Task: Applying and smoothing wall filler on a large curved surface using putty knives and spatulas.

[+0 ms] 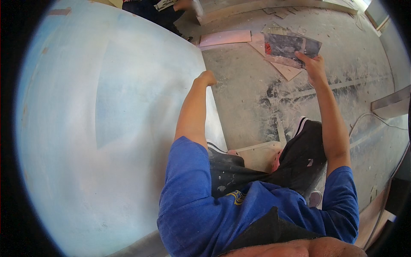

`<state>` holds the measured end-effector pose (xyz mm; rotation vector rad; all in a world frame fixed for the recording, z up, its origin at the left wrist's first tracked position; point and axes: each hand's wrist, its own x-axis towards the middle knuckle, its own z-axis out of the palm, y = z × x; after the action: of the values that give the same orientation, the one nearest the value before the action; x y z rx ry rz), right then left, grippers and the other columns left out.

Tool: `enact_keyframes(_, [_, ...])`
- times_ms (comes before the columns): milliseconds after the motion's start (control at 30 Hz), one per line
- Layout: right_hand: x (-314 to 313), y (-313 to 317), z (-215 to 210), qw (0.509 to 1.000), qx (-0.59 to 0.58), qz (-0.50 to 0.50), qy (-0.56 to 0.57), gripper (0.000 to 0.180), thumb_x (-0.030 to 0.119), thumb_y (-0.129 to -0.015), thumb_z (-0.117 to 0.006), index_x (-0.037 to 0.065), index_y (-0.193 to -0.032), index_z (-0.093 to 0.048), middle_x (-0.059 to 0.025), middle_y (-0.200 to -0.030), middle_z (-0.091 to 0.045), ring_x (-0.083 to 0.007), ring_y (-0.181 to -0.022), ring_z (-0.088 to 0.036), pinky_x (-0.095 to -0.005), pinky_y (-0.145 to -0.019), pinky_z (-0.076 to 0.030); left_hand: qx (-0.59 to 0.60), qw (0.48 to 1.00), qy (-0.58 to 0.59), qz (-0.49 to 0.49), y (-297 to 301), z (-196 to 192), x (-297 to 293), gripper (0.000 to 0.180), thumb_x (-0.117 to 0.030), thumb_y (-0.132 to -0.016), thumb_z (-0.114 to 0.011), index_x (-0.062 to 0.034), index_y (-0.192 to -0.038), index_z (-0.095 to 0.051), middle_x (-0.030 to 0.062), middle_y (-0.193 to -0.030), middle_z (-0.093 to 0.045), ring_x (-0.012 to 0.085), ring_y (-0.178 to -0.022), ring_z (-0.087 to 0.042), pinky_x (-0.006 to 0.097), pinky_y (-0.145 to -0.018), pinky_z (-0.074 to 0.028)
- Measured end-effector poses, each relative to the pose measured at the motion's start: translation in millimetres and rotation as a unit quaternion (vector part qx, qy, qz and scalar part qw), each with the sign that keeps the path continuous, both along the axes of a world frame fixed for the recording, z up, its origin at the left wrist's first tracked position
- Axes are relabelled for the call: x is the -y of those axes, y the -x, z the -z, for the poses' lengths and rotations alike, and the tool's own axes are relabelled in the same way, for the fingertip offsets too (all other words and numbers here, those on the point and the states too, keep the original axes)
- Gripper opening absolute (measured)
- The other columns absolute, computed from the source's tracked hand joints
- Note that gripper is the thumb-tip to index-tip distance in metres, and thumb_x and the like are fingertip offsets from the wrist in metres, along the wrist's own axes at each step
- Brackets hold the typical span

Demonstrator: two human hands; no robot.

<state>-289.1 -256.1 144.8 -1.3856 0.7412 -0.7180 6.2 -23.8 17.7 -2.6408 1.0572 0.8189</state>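
A large pale blue and white panel (128,85) fills the left side, its surface smeared and smooth. At its right edge my left hand (206,78) is closed, with the fingers curled over the rim and mostly hidden. On the right, my right hand (314,67) grips a flat, dark rectangular sheet (284,45) by its near right end, thumb on top. Whitish dust marks the sheet, and a red patch shows at its left end; it looks like sandpaper, though its exact kind is unclear. It is held above the floor, apart from the panel.
Board scraps (286,70) lie on the dusty concrete floor (239,94) beyond my knees. A pinkish block (225,37) rests near the panel's far corner. Another person (150,13) in dark clothes is at the far edge. A cable (364,115) runs along the right.
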Motion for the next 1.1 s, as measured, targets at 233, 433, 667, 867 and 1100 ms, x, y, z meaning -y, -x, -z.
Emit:
enact_keyframes(233, [5, -4, 7, 1.000, 0.008, 0.004, 0.010, 0.022, 0.006, -0.068, -0.066, -0.002, -0.088, -0.059, -0.0072, -0.085, -0.061, -0.0137, -0.076, -0.056, -0.0255, -0.071, -0.042, 0.056, 0.996, 0.030, 0.064, -12, 14, -10, 0.036, -0.035, -0.071, -0.058, -0.0001, -0.063, -0.061, 0.0140, -0.061, -0.058, 0.0235, -0.059, -0.057, 0.033, -0.060, -0.045])
enact_keyframes(433, [5, -3, 7, 1.000, 0.008, 0.007, 0.022, 0.023, 0.006, -0.069, -0.066, -0.002, -0.089, -0.059, -0.0078, -0.086, -0.061, -0.0141, -0.076, -0.056, -0.0254, -0.072, -0.042, 0.037, 0.997, 0.039, 0.063, -9, 14, -6, 0.038, -0.037, -0.072, -0.057, -0.0006, -0.059, -0.060, 0.0138, -0.057, -0.057, 0.0242, -0.058, -0.057, 0.034, -0.060, -0.045])
enact_keyframes(667, [12, -3, 12, 0.999, -0.013, 0.023, 0.035, 0.023, 0.005, -0.069, -0.066, -0.003, -0.089, -0.059, -0.0081, -0.086, -0.062, -0.0143, -0.076, -0.057, -0.0254, -0.072, -0.042, 0.012, 0.999, -0.018, 0.034, -2, -2, 2, 0.037, -0.028, -0.071, -0.061, 0.0030, -0.090, -0.061, 0.0213, -0.098, -0.057, 0.0320, -0.093, -0.056, 0.035, -0.080, -0.044])
enact_keyframes(867, [8, -7, 10, 1.000, 0.007, 0.003, 0.018, 0.023, 0.005, -0.069, -0.066, -0.003, -0.089, -0.059, -0.0078, -0.085, -0.062, -0.0139, -0.076, -0.057, -0.0253, -0.071, -0.042, 0.010, 0.999, -0.027, 0.020, -2, -7, -2, 0.039, -0.031, -0.072, -0.060, 0.0027, -0.091, -0.061, 0.0208, -0.099, -0.057, 0.0317, -0.093, -0.055, 0.035, -0.080, -0.044])
enact_keyframes(1100, [19, 5, 9, 1.000, -0.013, 0.001, 0.016, 0.023, 0.008, -0.069, -0.066, -0.002, -0.089, -0.060, -0.0063, -0.084, -0.062, -0.0134, -0.073, -0.056, -0.0254, -0.068, -0.044, 0.020, 0.998, -0.007, 0.067, 9, -11, 16, 0.029, -0.023, -0.070, -0.059, 0.0000, -0.088, -0.062, 0.0203, -0.096, -0.058, 0.0304, -0.090, -0.057, 0.035, -0.078, -0.044])
